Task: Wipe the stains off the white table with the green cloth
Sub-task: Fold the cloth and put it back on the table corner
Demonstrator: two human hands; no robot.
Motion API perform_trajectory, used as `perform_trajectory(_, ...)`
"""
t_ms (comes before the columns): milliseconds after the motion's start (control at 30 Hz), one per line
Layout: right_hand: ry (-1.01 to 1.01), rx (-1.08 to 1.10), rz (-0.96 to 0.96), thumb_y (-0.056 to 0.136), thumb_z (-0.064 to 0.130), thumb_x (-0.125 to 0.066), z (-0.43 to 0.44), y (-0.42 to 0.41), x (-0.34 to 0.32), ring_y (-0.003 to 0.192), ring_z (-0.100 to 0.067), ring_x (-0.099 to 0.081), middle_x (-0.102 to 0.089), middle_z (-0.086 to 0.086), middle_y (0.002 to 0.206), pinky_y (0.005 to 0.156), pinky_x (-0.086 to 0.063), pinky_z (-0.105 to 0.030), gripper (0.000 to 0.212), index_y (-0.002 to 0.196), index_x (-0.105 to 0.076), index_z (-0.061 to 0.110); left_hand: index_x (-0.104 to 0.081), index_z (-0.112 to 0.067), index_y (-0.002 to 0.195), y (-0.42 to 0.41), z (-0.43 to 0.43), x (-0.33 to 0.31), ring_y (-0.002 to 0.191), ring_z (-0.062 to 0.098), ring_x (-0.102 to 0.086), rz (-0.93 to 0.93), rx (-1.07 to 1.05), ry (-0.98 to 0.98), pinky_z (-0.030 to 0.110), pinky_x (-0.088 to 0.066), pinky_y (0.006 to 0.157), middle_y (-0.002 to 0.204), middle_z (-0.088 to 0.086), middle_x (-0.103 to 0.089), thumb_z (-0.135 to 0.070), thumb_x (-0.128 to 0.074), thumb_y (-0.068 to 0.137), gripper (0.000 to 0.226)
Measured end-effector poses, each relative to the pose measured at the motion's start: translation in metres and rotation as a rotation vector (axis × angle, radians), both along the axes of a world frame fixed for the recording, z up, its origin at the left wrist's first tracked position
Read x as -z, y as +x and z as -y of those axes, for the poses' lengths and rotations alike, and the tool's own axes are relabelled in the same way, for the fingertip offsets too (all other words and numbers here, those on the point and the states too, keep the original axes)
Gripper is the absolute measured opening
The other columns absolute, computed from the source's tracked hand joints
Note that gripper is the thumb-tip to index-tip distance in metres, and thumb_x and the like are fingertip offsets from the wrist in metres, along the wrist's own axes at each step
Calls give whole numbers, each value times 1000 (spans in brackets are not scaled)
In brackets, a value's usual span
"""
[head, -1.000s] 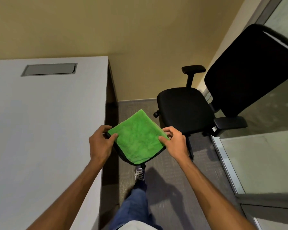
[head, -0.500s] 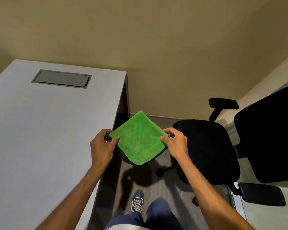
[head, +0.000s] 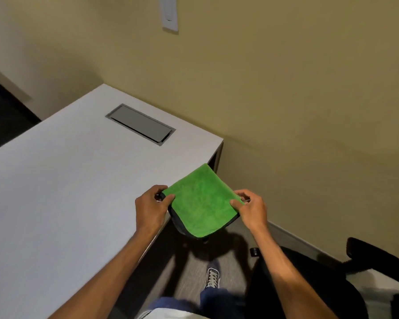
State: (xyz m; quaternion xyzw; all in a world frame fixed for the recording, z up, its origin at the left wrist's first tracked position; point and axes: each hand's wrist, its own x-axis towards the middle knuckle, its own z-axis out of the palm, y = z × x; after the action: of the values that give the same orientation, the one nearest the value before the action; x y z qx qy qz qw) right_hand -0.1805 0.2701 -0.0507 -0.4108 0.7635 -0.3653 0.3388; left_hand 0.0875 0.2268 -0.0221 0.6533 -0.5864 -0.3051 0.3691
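Both hands pinch folded green cloth [head: 202,201]: left hand [head: 150,208] on left corner, right hand [head: 251,209] on right. Flat pad for wiping white table [head: 55,192]. Not touching yet.

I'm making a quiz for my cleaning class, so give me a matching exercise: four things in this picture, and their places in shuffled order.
1 green cloth
2 grey hatch
3 black chair
4 wall plate

A set into the white table
B pinched by the left hand and right hand
C at the top of the view
D at the lower right of the view

Pairs: 1-B, 2-A, 3-D, 4-C
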Motion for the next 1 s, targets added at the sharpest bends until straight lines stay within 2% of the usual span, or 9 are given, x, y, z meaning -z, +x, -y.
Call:
perform_trajectory(133, 3, -111, 14, 85, 11, -81, 56, -22, -7, 88, -10, -65, -73, 5, 100, 71, -47, -14, 21, 106, -76, 15, -76, -13, 100, -18, 29, -9, 72, -3, -61, 6, -103, 2, -3, -39, 64, 76, -8, -67, -16, -83, 78, 23)
perform_trajectory(333, -29, -205, 7, 84, 11, -82, 127, -41, -14, 80, -2, -65, -75, 5, 95, 65, -43, -5, 21, 103, -78, 17, -74, -12, 108, -39, 70, -11, 75, 11, -61, 31, -233, 24, 1, -37, 64, 84, -2, -69, -20, -82, 80, 30)
perform_trajectory(467, -31, -237, 1, 82, 10, -83, 172, -45, -14, 83, -10, -67, -75, 4, 92, 69, -48, -14, 21, 101, -78, 16, -72, -12, 111, -46, 102, -11, 77, 16, -63, 27, -272, 51, 19, -45, 73, 83, -1, -68, -17, -81, 81, 31)
perform_trajectory(600, -6, -282, -18, 81, 10, -83, 219, -45, -6, 89, -17, -69, -75, 1, 94, 78, -52, -25, 21, 100, -78, 16, -71, -14, 112, -46, 138, -4, 76, 14, -63, 36, -297, 76, 13, -42, 67, 82, -2, -67, -12, -78, 80, 33)
perform_trajectory(700, 12, -303, -46, 81, 12, -84, 252, -44, 3, 88, -12, -66, -75, 0, 95, 78, -46, -22, 21, 100, -77, 17, -70, -13, 112, -45, 168, 2, 79, 17, -64, 33, -305, 95, 21, -45, 72, 85, 0, -68, -9, -76, 79, 34)
perform_trajectory(800, 45, -326, -75, 81, 13, -83, 281, -42, 9, 80, -8, -64, -72, 4, 83, 77, -45, -23, 20, 99, -77, 15, -65, -12, 100, -46, 197, 10, 78, 23, -65, 9, -315, 120, 22, -45, 66, 84, 3, -67, -4, -74, 79, 25)
perform_trajectory(867, 69, -346, -128, 80, 12, -80, 302, -40, 11, 66, -4, -56, -58, 16, 65, 72, -42, -24, 15, 94, -76, 17, -57, -11, 89, -47, 215, 16, 75, 27, -65, 9, -307, 120, 20, -46, 59, 82, 6, -65, 2, -70, 80, 21)
perform_trajectory(900, 85, -348, -160, 79, 11, -77, 313, -39, 13, 64, -7, -54, -54, 14, 60, 70, -41, -25, 14, 89, -75, 20, -54, -10, 86, -47, 224, 21, 74, 28, -64, 14, -300, 123, 22, -46, 60, 81, 8, -64, 4, -68, 81, 21)
perform_trajectory(1000, 125, -398, -287, 78, 7, -67, 343, -36, 20, 80, -25, -66, -70, 2, 77, 72, -50, -32, 14, 82, -71, 19, -58, -8, 81, -50, 251, 34, 75, 29, -62, 52, -265, 145, 37, -51, 69, 79, 8, -65, 6, -62, 84, 15)
